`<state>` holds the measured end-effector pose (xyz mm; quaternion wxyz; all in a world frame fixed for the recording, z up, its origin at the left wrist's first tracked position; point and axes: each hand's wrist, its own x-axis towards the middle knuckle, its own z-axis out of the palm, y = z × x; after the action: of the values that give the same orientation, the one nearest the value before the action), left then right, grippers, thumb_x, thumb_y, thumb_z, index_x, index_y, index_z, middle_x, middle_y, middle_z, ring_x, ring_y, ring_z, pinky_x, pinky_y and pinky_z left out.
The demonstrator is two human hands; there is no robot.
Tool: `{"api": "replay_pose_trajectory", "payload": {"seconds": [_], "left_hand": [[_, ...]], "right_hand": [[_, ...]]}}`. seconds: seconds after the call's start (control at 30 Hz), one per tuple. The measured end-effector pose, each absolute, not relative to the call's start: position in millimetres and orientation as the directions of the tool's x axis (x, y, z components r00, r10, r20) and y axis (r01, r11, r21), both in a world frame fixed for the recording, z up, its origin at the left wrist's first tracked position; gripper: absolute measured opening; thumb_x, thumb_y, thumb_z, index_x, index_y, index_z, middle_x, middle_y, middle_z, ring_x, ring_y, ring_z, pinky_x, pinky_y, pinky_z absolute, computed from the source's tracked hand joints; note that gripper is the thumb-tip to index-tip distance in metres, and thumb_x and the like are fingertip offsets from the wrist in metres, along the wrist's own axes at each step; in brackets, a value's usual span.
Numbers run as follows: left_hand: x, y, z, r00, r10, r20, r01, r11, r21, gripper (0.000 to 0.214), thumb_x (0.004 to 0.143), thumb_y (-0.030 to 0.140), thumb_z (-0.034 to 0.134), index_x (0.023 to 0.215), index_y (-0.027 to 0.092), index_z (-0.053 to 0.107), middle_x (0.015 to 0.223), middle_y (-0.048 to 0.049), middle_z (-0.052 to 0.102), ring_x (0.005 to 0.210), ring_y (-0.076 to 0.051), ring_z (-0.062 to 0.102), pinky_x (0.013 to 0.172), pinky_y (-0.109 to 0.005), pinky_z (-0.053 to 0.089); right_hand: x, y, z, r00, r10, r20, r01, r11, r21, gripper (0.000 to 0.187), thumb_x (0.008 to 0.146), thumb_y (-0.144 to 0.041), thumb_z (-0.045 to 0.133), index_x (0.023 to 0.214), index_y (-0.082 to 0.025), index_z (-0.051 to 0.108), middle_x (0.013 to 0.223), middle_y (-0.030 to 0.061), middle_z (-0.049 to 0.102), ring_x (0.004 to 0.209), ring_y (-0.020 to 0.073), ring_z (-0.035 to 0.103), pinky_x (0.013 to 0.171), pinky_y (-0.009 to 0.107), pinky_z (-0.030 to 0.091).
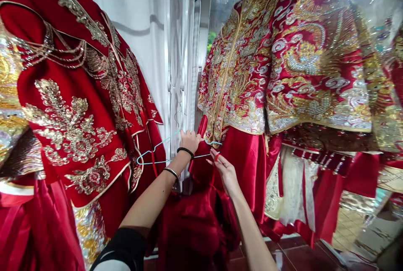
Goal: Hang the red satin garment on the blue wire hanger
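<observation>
A light blue wire clothes hanger (166,161) is held out in the middle. My left hand (189,141), with a black beaded bracelet at the wrist, is closed around the hanger's upper part. At the hanger's right end, my right hand (223,167) pinches a thin red strap (216,157) against or beside the wire; exact contact is hard to see. Another red strap (153,162) loops over the hanger's left side. Below both hands hangs a dark red satin garment (195,220), its lower part in shadow.
On the left hangs a red jacket (72,115) with beaded silver-gold embroidery. Heavily embroidered red-and-gold jackets (239,77) hang on the right, above red satin skirts (250,170). A white upright post (176,52) stands between the rows, beside a white curtain (135,23).
</observation>
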<state>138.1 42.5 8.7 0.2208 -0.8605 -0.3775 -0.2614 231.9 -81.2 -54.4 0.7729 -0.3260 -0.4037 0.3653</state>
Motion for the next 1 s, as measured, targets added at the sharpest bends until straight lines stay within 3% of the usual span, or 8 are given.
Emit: {"api": "replay_pose_trajectory", "payload": {"seconds": [0.33,0.5,0.7,0.87,1.0], "left_hand": [[132,42,9,0.595,0.561,0.576,0.774,-0.593,-0.222,0.033,0.088,0.033,0.036,0.091,0.014,0.063,0.089,-0.0165,0.06,0.089,-0.029,0.051,0.087,-0.059,0.022],[130,39,9,0.594,0.571,0.566,0.778,-0.587,-0.225,0.035,0.088,0.034,0.035,0.09,0.014,0.063,0.088,-0.0157,0.06,0.088,-0.028,0.051,0.087,-0.059,0.022],[126,38,10,0.618,0.562,0.55,0.767,-0.585,-0.265,0.037,0.088,0.038,0.034,0.091,0.015,0.063,0.088,-0.0149,0.061,0.086,-0.028,0.051,0.086,-0.059,0.023],[124,38,11,0.625,0.567,0.536,0.761,-0.595,-0.258,0.036,0.087,0.039,0.036,0.091,0.016,0.064,0.09,-0.0141,0.062,0.087,-0.027,0.052,0.088,-0.058,0.023],[124,36,12,0.626,0.555,0.547,0.758,-0.598,-0.261,0.039,0.088,0.04,0.033,0.09,0.016,0.064,0.088,-0.0139,0.061,0.086,-0.027,0.053,0.088,-0.058,0.024]], "right_hand": [[238,-42,-48,0.322,0.839,0.438,-0.203,0.513,-0.834,0.038,0.058,-0.027,0.069,0.096,-0.023,0.067,0.121,-0.0004,0.056,0.123,0.0269,0.037,0.1,0.046,0.037],[255,-34,-46,0.226,0.833,0.504,0.072,0.502,-0.862,0.031,0.062,-0.035,0.068,0.09,-0.02,0.069,0.115,0.0053,0.059,0.121,0.0248,0.041,0.106,0.043,0.027],[269,-34,-45,0.312,0.779,0.545,0.294,0.466,-0.835,0.026,0.063,-0.035,0.069,0.086,-0.022,0.07,0.106,0.0021,0.064,0.113,0.0236,0.05,0.105,0.041,0.029],[286,-33,-48,0.479,0.714,0.511,0.333,0.391,-0.858,0.035,0.062,-0.037,0.068,0.092,-0.018,0.068,0.109,0.0037,0.063,0.112,0.0241,0.051,0.105,0.038,0.03],[303,-32,-50,0.465,0.741,0.484,0.391,0.319,-0.863,0.035,0.061,-0.039,0.068,0.089,-0.018,0.069,0.107,0.0044,0.063,0.111,0.0278,0.051,0.102,0.039,0.031]]}}
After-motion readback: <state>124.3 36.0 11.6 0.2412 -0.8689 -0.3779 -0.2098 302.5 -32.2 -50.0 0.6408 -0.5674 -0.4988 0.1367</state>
